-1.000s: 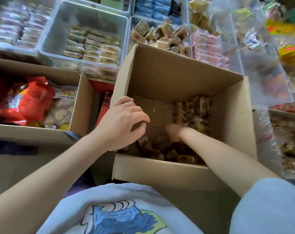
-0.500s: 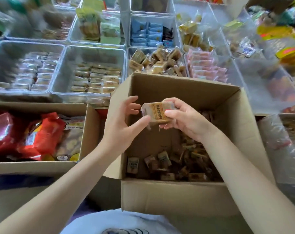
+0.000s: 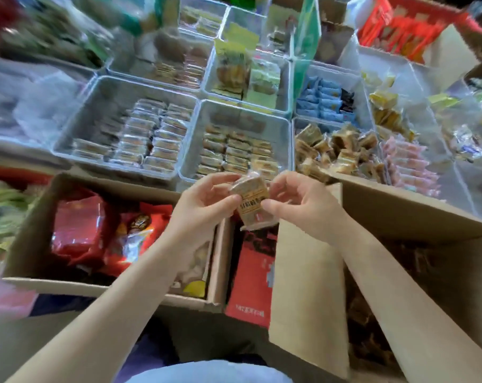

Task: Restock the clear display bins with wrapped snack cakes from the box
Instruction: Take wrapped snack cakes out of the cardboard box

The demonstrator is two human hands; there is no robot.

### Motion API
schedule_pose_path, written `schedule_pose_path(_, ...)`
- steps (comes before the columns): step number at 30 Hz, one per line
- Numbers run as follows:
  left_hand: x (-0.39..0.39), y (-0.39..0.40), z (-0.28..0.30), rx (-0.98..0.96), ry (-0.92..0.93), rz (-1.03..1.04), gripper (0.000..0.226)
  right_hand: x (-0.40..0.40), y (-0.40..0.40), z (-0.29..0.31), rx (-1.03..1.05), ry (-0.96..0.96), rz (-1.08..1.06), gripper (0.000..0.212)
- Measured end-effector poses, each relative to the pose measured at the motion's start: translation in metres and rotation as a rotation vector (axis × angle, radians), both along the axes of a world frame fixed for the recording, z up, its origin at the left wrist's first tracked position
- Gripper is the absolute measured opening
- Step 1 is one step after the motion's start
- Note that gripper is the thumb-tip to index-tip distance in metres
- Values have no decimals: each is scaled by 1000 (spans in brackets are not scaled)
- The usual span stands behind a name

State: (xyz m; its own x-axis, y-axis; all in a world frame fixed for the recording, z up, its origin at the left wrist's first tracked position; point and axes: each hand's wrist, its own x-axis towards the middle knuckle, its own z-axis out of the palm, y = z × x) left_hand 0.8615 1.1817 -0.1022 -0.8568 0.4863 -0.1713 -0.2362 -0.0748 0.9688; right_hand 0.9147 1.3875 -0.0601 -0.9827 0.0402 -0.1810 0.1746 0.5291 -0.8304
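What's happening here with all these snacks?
A person is restocking snack bins. The left hand and right hand both pinch one wrapped snack cake, held above the gap between two cardboard boxes, just short of the clear bin of neatly rowed cakes. The open box at right holds more.

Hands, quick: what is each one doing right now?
Left hand: pinching the left side of the small brown clear-wrapped snack cake.
Right hand: pinching the same cake's right side.
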Motion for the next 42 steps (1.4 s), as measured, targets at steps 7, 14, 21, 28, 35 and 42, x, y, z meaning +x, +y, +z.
schedule_pose_path(7,-163,-170,-90,-664,246,225,43,-174,-144,-55,372,17,139,20)
schedule_pose_path(14,-242,-262,-164,-1315,587,-56,88,-296,-245,-85,514,125,119,17)
schedule_pose_path(21,-240,-265,-174,-1255,573,-96,102,-359,-291,-133,655,64,127,21)
schedule_pose_path(28,-239,-262,-178,-1211,553,-83,103,-358,-305,-169,782,-115,373,35)
schedule_pose_path(35,-242,-262,-170,-1277,520,-150,105,-337,-302,-168,963,-112,490,43)
schedule_pose_path(42,-230,-225,-114,-1393,448,-166,82,-244,-246,-99,509,-16,294,27)
